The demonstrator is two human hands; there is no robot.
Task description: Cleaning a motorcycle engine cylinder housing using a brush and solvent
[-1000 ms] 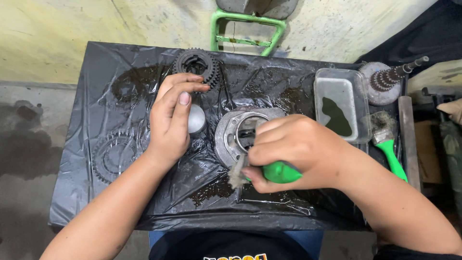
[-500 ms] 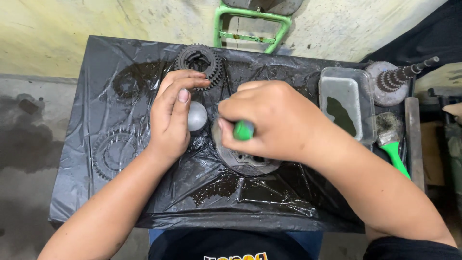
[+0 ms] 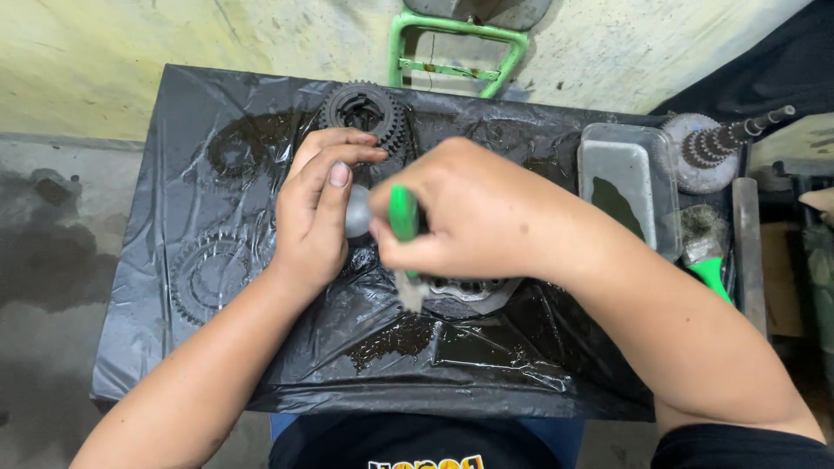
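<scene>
My right hand grips a green-handled brush, its grey bristles pointing down at the near-left rim of a round metal part. That part is mostly hidden under the hand. My left hand rests beside it, fingers curled around a small smooth grey knob. Both lie on a black plastic sheet wet with dark oil.
A dark toothed gear sits behind my left hand. A clear tray with dark liquid stands at right, with a second green-handled brush and a geared shaft beyond it. A green metal frame stands behind the table.
My right hand has swept the brush leftward across the round metal part, from its near side to its left rim. My left hand has stayed put.
</scene>
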